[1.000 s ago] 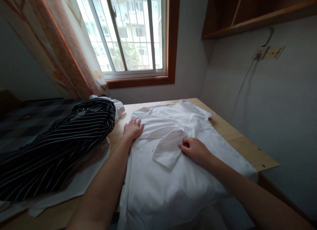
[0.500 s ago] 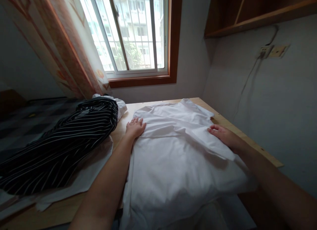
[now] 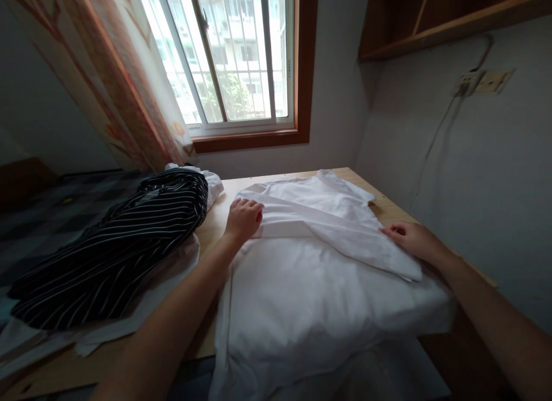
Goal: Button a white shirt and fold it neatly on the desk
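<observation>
A white shirt is spread over the wooden table, its near part hanging past the front edge. One white sleeve lies slantwise across it, the end towards the right. At the shirt's upper left, my left hand is just over the cloth, fingers loosely bent and nothing visible in them. On the right side, my right hand has thumb and fingertips pinched together at the upper edge of the sleeve.
Black-and-white striped clothing lies in a heap on the left, with white cloth under and behind it. The wooden table reaches back towards the window. A corded wall socket is on the right wall below a wooden shelf.
My left hand has gone from lying flat to slightly raised with bent fingers, a little to the right. My right hand has moved right, and the sleeve now lies straighter and flatter.
</observation>
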A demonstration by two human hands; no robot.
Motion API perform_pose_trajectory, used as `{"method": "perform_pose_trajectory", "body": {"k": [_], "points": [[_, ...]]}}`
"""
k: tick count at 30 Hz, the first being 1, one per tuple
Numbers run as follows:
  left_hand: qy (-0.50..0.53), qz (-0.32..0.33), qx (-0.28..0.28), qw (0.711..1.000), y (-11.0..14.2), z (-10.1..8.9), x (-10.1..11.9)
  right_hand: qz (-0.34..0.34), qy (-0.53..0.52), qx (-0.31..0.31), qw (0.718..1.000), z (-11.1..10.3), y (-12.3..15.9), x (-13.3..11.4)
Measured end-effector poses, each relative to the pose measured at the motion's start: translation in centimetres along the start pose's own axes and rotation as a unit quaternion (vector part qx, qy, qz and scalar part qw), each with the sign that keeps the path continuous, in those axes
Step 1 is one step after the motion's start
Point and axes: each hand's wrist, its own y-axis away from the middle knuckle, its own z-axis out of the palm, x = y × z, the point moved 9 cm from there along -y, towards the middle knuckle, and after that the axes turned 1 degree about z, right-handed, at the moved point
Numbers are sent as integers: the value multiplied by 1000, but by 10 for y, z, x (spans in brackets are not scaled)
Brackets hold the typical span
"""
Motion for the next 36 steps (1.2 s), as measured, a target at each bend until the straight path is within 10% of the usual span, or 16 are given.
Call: {"method": "perform_pose_trajectory", "body": {"k": [6,23,36], "points": [[89,114,-67,987,45,-4,46,32,-169,-78,982,-1,22,12],[-33,140,-48,989,52,-5,32,43,-146,221,963,-22,51,32],[132,117,-36,984,58,-20,9,65,-194,142,968,-50,46,41]]}}
